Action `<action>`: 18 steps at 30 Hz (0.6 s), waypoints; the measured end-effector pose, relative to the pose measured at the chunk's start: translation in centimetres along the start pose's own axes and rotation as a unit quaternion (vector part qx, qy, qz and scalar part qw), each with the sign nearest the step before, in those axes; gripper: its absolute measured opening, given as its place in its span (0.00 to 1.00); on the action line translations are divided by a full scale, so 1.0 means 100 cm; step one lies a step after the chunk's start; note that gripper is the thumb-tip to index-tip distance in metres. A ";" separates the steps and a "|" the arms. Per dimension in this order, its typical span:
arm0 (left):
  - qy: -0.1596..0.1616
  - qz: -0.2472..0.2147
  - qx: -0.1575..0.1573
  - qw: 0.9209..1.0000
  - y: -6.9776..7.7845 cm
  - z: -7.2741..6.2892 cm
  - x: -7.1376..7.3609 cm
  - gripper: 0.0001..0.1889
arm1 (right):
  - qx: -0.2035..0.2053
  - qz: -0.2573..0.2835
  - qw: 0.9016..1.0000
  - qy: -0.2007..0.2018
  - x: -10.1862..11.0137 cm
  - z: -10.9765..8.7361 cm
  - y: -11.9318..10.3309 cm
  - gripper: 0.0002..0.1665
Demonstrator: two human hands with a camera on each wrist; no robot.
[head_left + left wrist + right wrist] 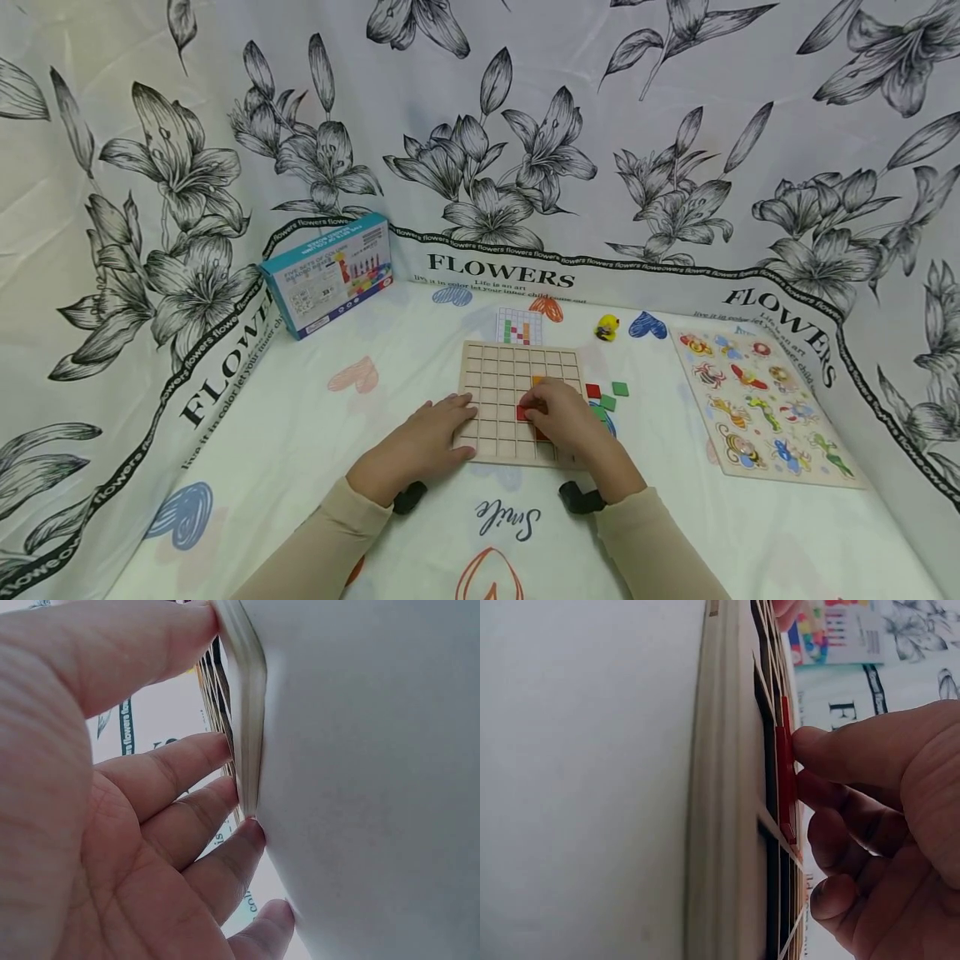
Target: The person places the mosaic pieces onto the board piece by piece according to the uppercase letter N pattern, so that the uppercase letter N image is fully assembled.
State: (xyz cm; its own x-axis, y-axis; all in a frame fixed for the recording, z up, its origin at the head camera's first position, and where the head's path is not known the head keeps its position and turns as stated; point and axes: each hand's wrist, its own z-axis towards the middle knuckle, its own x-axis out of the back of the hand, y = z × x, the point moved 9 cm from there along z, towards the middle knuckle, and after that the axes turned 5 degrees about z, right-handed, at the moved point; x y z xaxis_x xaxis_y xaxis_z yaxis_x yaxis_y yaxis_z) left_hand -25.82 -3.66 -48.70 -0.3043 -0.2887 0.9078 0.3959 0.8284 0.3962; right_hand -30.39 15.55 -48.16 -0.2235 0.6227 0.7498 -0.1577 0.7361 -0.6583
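A wooden grid board (504, 451) lies on the table in front of me. My left hand (431, 437) rests at its left edge, fingers stretched over the rim; in the left wrist view the fingertips touch the board's side. Over the board's right half, my right hand (566, 417) has bent fingers, with thumb and forefinger at a red square tile (521, 412) in the grid. Another red tile (540, 434) sits in the grid nearer me, partly under the hand. An orange tile (537, 381) shows just beyond the fingers.
Right of the board lie a loose red tile (593, 390) and several green tiles (620, 388). A pattern card (517, 327) is behind the board, with a yellow duck (607, 327) farther right. An insect puzzle board (765, 408) lies right; a toy box (330, 275) stands back left.
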 end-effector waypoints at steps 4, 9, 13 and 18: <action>-0.001 0.000 0.000 1.000 0.001 0.000 0.000 0.34 | 0.006 0.005 1.000 0.003 0.003 0.001 0.003 0.05; -0.002 -0.002 -0.001 1.000 0.002 0.000 0.001 0.35 | -0.017 0.035 0.998 0.050 0.040 0.000 0.027 0.10; -0.002 -0.002 -0.001 1.000 0.003 0.000 0.000 0.35 | -0.083 0.027 0.992 0.090 0.067 -0.003 0.067 0.15; -0.001 0.005 0.002 1.000 0.000 0.001 -0.002 0.35 | -0.116 0.017 0.990 0.081 0.070 -0.001 0.096 0.18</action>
State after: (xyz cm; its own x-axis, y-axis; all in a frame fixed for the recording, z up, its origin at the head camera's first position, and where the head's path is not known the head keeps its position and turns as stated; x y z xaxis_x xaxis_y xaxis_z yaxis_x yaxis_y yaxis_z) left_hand -25.83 -3.56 -48.90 -0.3018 -0.2806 0.9112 0.3944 0.8333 0.3873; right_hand -33.32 26.99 -49.19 -0.0647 0.6686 0.7408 0.0773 0.7434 -0.6643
